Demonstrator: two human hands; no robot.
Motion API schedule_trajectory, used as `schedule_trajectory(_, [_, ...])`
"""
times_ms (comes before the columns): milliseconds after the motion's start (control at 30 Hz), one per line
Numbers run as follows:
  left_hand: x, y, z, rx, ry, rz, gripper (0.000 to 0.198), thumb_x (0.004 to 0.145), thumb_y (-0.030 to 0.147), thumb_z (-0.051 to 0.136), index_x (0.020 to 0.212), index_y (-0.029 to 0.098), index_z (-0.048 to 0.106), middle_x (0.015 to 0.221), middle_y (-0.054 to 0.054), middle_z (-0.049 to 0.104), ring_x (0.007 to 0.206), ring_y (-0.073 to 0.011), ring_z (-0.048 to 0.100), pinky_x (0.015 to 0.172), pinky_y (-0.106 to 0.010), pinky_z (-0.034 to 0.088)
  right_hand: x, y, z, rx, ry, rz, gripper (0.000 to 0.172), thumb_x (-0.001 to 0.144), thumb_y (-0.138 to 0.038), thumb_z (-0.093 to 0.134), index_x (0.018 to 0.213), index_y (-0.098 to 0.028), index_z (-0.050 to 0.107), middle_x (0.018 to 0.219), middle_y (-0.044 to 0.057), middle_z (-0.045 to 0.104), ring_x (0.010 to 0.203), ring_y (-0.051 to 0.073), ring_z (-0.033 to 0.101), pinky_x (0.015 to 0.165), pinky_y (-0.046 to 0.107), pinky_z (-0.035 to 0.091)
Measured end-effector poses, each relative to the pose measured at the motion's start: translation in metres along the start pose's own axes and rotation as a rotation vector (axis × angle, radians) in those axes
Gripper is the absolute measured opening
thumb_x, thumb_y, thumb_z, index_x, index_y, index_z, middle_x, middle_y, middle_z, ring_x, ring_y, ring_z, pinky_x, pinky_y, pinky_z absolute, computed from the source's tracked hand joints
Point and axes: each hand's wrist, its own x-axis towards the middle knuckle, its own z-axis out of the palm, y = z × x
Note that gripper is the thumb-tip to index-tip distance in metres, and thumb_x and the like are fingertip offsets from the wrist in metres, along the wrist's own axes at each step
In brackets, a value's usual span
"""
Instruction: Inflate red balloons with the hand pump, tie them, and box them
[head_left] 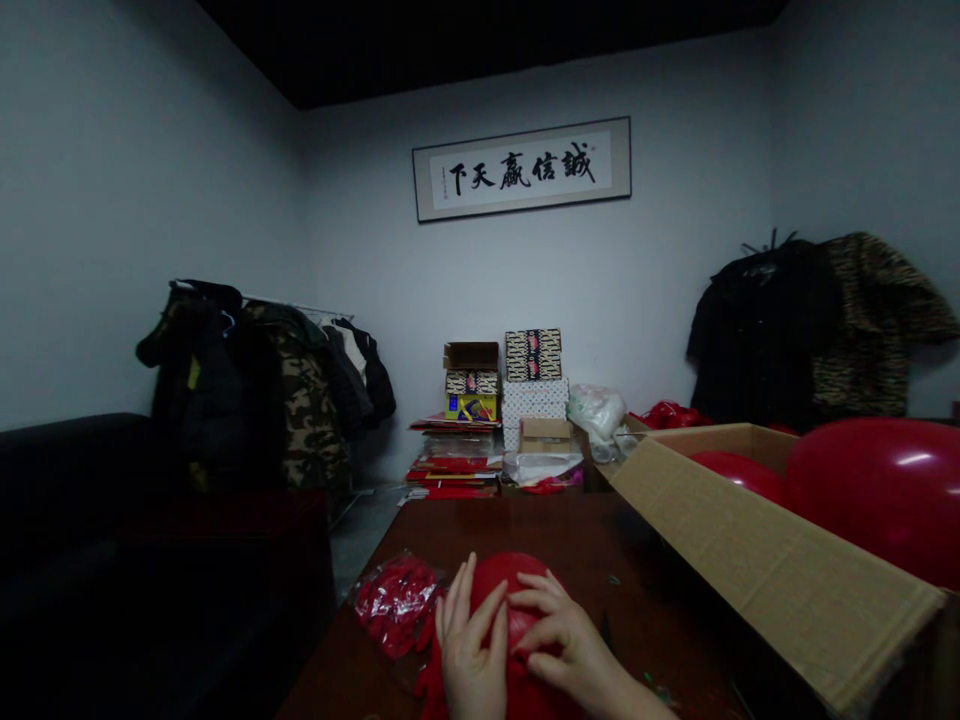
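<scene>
At the front of the brown table, a red balloon (517,570) sits between my two hands, much smaller than the balloons in the box. My left hand (472,640) presses on its left side with long, nearly straight fingers, the thumb close to the index finger. From the right, my right hand (555,630) grips it with bent fingers, thumb and index finger close together on its surface. What lies between those fingertips is too small to make out. A clear plastic bag of red uninflated balloons (397,600) lies left of my left hand. Loose red material shows under my hands.
An open cardboard box (772,560) with large red balloons (885,490) stands along the right. Beyond the table (510,515) are stacked boxes (534,400) and red flat packets (450,470). Coats hang left and right; a dark sofa (75,500) is at left.
</scene>
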Motion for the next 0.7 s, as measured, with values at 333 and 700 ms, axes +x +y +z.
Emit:
schedule_trajectory(333, [0.0,-0.002,0.0,0.022,0.018,-0.035,0.028,0.084,0.027,0.047,0.103,0.033,0.066,0.125,-0.007,0.06,0.114,-0.0272,0.055,0.095,-0.057,0.04,0.005,-0.004,0.005,0.003,0.031,-0.036,0.02,0.066,-0.023,0.064,0.08,-0.036,0.07,0.117,-0.002,0.064,0.127,0.022,0.041,0.106,0.051,0.029])
schedule_trajectory(700, [0.005,0.005,-0.005,-0.251,0.051,-0.311,0.024,0.079,0.035,0.054,0.096,0.028,0.07,0.123,-0.008,0.062,0.112,-0.0267,0.056,0.097,-0.048,0.043,0.005,-0.019,0.005,0.038,0.031,0.009,0.024,0.066,-0.018,0.062,0.081,-0.036,0.07,0.117,-0.003,0.063,0.128,0.02,0.038,0.11,0.051,0.023])
